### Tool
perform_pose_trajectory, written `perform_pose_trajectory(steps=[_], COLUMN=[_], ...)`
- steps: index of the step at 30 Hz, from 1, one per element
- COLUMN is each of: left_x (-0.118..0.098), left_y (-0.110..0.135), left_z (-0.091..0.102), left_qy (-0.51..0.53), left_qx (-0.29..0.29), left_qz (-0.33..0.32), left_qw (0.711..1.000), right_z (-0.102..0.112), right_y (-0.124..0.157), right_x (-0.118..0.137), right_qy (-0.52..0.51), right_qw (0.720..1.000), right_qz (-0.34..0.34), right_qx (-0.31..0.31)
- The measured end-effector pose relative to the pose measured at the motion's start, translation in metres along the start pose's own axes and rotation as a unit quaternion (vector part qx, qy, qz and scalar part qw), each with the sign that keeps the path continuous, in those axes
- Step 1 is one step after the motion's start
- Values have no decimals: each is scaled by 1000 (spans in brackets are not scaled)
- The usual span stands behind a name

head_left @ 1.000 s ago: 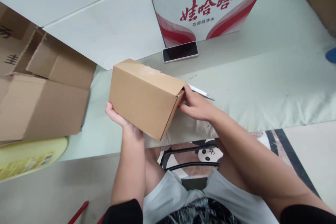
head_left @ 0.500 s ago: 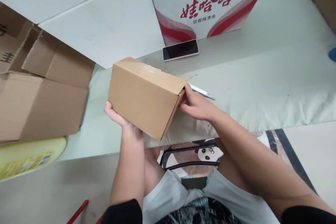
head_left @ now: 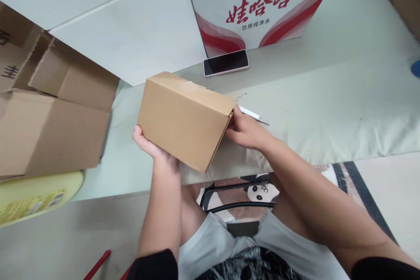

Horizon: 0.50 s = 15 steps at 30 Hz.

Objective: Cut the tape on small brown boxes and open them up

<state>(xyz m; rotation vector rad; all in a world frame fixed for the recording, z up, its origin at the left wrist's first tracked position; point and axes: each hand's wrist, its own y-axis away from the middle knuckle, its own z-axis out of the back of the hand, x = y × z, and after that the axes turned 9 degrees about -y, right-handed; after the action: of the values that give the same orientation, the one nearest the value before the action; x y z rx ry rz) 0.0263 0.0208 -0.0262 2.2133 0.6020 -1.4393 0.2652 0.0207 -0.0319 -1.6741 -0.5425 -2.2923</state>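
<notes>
A small brown cardboard box point(head_left: 183, 122) is held tilted over the near edge of the table, its top partly scuffed. My left hand point(head_left: 149, 144) cups it from below at the lower left, thumb on the left side and the other fingers hidden underneath. At the right end, my right hand point(head_left: 243, 127) grips the box by its edge, with fingertips tucked at the flap and partly out of sight. Just beyond the right hand lies a white utility knife point(head_left: 251, 113), its tip pointing right.
A phone point(head_left: 226, 63) lies in front of a white and red water carton point(head_left: 252, 13). To its left stands a large white box point(head_left: 138, 30). Brown cartons point(head_left: 62, 131) and a yellow bottle point(head_left: 39, 197) are at the left. The table point(head_left: 328, 105) has a pale cover.
The cardboard box has shifted slightly right and turned a little in my hands. My left hand has moved slightly right with it; the right hand keeps its hold.
</notes>
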Motion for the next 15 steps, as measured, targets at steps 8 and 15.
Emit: perform_pose_trajectory(steps=[8, 15], left_x=[-2, 4], left_y=[6, 1], left_z=[-2, 6], left_qy=[-9, -6], left_qx=[24, 31], left_qz=[11, 22], left_qw=[1000, 999], right_z=[0, -4], right_y=[2, 0], right_x=[0, -3], right_qy=[-23, -73], right_qw=[999, 992], right_qz=[35, 97], right_qx=[-7, -26])
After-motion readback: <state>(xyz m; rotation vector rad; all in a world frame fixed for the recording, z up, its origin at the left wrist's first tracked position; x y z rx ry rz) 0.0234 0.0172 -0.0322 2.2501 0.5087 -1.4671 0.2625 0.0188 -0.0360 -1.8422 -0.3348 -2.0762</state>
